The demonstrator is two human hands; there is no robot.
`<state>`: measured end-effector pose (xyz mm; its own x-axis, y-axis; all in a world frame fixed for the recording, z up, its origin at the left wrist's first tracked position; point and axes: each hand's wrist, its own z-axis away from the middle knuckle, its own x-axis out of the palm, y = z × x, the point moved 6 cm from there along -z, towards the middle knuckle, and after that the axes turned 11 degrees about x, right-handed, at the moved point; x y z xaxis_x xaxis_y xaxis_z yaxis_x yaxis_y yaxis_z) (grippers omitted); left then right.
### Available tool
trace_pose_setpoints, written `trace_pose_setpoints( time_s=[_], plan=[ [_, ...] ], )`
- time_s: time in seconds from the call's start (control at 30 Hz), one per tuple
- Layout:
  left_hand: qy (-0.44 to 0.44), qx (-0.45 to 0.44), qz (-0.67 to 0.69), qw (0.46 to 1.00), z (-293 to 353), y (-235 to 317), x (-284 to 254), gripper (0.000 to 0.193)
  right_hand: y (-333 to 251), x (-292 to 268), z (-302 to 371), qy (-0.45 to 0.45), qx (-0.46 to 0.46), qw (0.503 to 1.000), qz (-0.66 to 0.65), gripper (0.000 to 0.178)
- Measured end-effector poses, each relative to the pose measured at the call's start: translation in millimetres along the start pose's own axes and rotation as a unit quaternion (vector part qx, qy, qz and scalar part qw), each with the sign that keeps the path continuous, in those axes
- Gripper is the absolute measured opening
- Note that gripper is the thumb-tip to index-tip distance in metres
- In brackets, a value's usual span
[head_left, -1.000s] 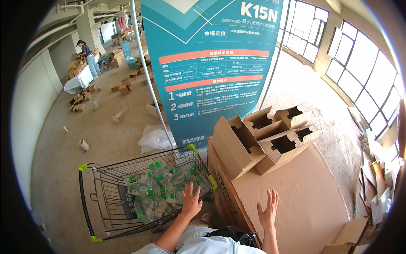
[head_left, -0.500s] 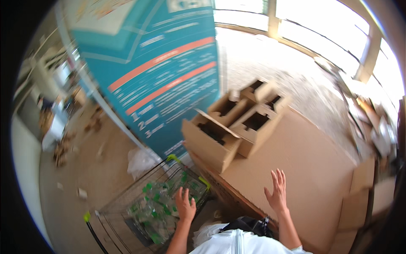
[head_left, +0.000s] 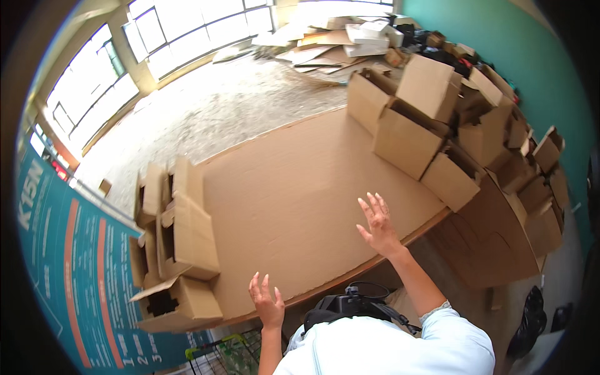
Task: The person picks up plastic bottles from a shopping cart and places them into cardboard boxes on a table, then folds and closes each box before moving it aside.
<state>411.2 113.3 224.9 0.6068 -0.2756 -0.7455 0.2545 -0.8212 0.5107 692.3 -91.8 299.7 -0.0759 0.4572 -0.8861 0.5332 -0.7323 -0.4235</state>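
Both hands are raised over the near side of a cardboard-covered table point(head_left: 281, 181), fingers apart and nothing in them. My left hand point(head_left: 267, 301) hovers by the near edge, to the right of a group of open brown cardboard boxes point(head_left: 197, 240) at the table's left end. My right hand point(head_left: 377, 226) is farther out and to the right, nearest to another group of open cardboard boxes point(head_left: 409, 139) at the right end. Neither hand touches a box. Whether either touches the table surface I cannot tell.
A teal printed banner point(head_left: 81, 269) stands at the left. Below my left hand, a wire cart point(head_left: 219, 356) with green-capped plastic bottles is partly visible. More boxes point(head_left: 531, 181) pile up at the right, by a green wall point(head_left: 550, 94). Flattened cardboard point(head_left: 325, 50) lies on the far floor.
My view has swung right: the banner and cart shift to the left, and the boxes at the table's right end come into sight. Both hands stay open and hold nothing.
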Motion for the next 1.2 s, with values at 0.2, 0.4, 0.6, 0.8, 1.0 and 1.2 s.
trace_pose_setpoints(
  time_s=[0.2,0.4,0.6,0.8,1.0,1.2],
  plan=[
    [-0.046,-0.001,0.001,0.999,-6.7,9.0,35.6,0.047,97.3,-68.6,-80.2,0.148,0.021,0.983,0.108,0.069],
    [-0.037,-0.058,-0.043,0.997,11.8,3.0,24.9,0.049,142.1,-168.9,-156.0,0.342,0.026,0.932,0.122,0.065],
    [-0.023,-0.102,-0.08,0.991,27.3,-6.1,9.4,0.049,183.2,-272.4,-239.9,0.459,0.036,0.879,0.121,0.065],
    [-0.014,-0.103,-0.073,0.992,27.7,4.1,5.2,0.045,255.2,-281.7,-330.5,0.365,0.1,0.925,0.037,0.072],
    [0.004,-0.106,-0.055,0.993,22.0,5.6,1.9,0.038,316.2,-277.6,-352.6,0.316,-0.007,0.949,0.018,0.05],
    [0.028,-0.118,-0.069,0.99,41.6,-4.9,-19.9,0.034,197.0,-281.0,-306.0,0.334,-0.037,0.941,0.03,0.035]
  ],
)
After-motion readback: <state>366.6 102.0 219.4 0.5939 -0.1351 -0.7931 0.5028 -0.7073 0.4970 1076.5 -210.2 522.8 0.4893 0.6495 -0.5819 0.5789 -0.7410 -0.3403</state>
